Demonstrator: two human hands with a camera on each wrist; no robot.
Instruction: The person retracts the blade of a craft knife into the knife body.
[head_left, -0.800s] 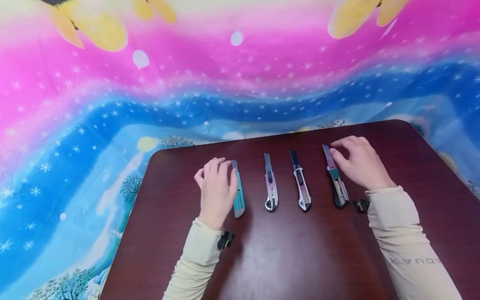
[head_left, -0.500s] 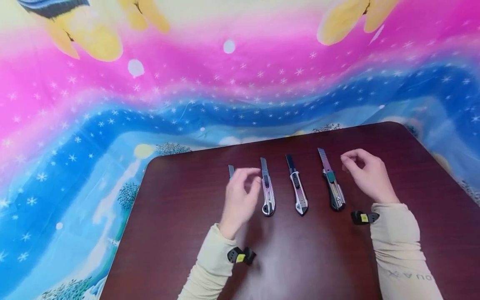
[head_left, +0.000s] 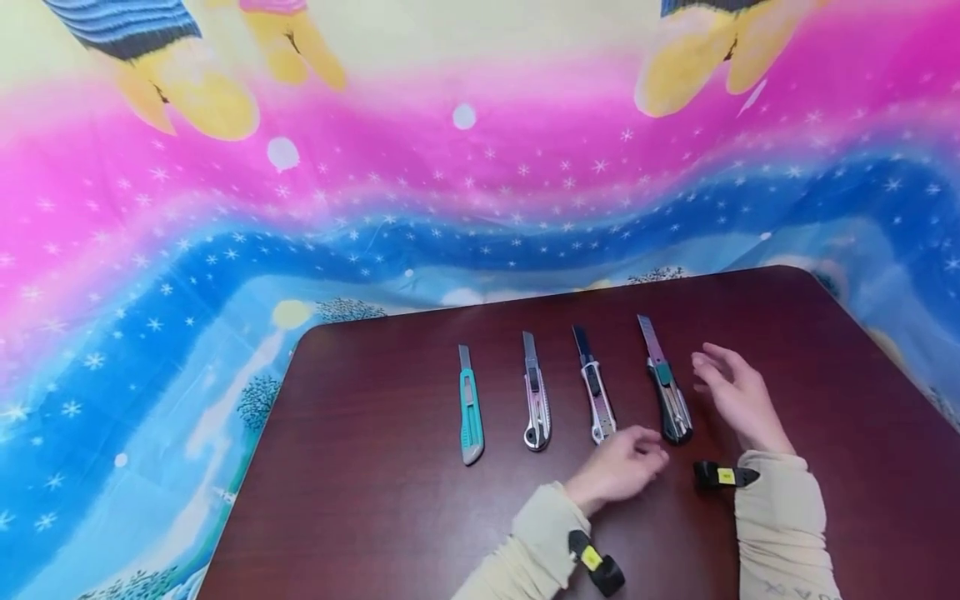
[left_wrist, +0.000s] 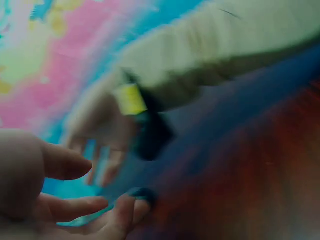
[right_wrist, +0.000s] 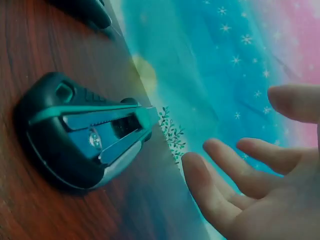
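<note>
A row of utility knives lies on the dark red table, blades out and pointing away. From the left come a teal knife (head_left: 471, 417), a silver one (head_left: 536, 400), a silver one with a black blade (head_left: 595, 387) and a black-and-silver one with a green slider (head_left: 670, 392). My left hand (head_left: 618, 467), fingers loosely bent, hangs by the lower end of the black-bladed knife and hides its tip. It holds nothing. To the right of the last knife, my right hand (head_left: 742, 404) is apart from it. In the right wrist view its fingers are spread beside that knife (right_wrist: 95, 135).
A patterned cloth (head_left: 465, 208) hangs behind the table (head_left: 360, 483). Small black cameras with yellow labels are strapped to both wrists. The left wrist view is blurred, with the right sleeve (left_wrist: 200, 55) across it.
My left hand has swept right from the teal knife, past the silver one, to the near side of the row. My right hand has drawn away from the rightmost knife. The knives stay in place.
</note>
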